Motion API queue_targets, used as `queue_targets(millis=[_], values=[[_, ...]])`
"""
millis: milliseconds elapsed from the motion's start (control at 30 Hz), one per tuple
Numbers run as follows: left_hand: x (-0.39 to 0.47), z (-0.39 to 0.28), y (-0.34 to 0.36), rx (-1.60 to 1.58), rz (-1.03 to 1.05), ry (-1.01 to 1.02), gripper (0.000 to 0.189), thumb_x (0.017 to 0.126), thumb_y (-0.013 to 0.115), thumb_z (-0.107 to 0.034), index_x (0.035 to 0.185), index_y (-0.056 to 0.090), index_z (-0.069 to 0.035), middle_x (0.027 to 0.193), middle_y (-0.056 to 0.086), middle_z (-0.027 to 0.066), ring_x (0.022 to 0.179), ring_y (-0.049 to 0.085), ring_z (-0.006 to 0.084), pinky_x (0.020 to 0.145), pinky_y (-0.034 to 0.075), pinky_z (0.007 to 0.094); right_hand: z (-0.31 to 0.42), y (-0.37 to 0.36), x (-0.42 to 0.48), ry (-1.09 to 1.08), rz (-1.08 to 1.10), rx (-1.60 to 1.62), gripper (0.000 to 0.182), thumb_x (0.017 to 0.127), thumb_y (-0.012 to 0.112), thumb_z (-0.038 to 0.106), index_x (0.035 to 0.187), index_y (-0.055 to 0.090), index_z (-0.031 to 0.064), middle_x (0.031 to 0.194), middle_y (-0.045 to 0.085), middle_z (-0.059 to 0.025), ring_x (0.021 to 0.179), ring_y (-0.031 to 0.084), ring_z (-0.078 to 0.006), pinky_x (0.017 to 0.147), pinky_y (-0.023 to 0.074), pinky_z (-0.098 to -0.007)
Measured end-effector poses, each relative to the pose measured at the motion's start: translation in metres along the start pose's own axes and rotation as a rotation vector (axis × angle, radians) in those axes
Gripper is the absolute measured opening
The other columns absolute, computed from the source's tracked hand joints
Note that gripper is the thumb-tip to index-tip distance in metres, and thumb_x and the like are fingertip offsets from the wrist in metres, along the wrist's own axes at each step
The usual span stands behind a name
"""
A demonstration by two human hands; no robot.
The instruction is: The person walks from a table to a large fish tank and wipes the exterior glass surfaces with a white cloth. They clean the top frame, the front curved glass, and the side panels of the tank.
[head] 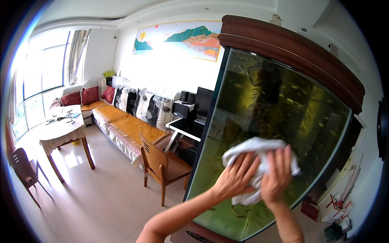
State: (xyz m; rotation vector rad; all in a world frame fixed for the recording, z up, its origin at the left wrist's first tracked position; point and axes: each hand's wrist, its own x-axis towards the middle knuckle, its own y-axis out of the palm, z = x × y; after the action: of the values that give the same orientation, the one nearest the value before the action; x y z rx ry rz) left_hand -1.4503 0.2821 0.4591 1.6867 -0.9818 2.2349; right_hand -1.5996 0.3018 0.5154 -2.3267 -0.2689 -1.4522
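A white cloth (256,144) lies bunched against the front glass (322,145) of a tall fish tank. My left hand (238,177) presses on the cloth's left part, fingers spread and pointing up. On its right part rests my right hand (277,177), with the fingers stretched upward. Both palms face the glass, so the middle of the cloth is partly covered. Behind the glass the water looks greenish, with several small fish (240,217) near the bottom and many more higher up. A dark reddish-brown hood (291,57) tops the tank.
A wooden chair (164,164) stands left of the tank, before a desk with a monitor (204,101). Farther left are a long sofa (121,120) and a cloth-covered table (65,129). White boxes (332,209) sit on the floor at the right.
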Motion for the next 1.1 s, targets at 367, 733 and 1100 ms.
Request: queue_targets(millis=[367, 733, 1100], values=[[0.13, 0.075, -0.076, 0.065, -0.322, 0.035, 0.096, 0.059, 0.071, -0.04, 0.135, 0.027, -0.002, 0.138, 0.022, 0.0271, 0.128, 0.025, 0.0415, 0.103, 0.025, 0.046, -0.017, 0.022, 0.175, -0.098, -0.391, -0.127, 0.03, 0.072, 0.054, -0.001, 0.101, 0.059, 0.0022, 0.111, 0.057, -0.0096, 0.11, 0.05, -0.0267, 0.092, 0.0405, -0.0365], [0.044, 0.05, -0.03, 0.209, -0.33, -0.365, 0.092, 0.073, 0.061, -0.046, 0.136, 0.018, 0.005, 0.139, 0.016, 0.0313, 0.131, 0.015, 0.0446, 0.106, 0.016, 0.0514, 0.028, 0.05, 0.134, -0.259, -0.162, 0.09, 0.027, 0.082, 0.052, 0.017, 0.105, 0.062, 0.0068, 0.118, 0.056, -0.0065, 0.122, 0.043, -0.0195, 0.083, 0.0432, -0.0373], [-0.191, -0.006, 0.069, 0.176, 0.095, -1.094, 0.081, 0.08, 0.051, -0.039, 0.137, 0.013, 0.004, 0.141, 0.015, 0.0257, 0.13, 0.016, 0.0388, 0.109, 0.011, 0.0463, 0.139, 0.1, -0.066, -0.513, 0.274, 0.295, 0.039, 0.083, 0.042, 0.018, 0.119, 0.052, 0.0043, 0.133, 0.044, -0.0104, 0.127, 0.037, -0.0214, 0.091, 0.0402, -0.0253]])
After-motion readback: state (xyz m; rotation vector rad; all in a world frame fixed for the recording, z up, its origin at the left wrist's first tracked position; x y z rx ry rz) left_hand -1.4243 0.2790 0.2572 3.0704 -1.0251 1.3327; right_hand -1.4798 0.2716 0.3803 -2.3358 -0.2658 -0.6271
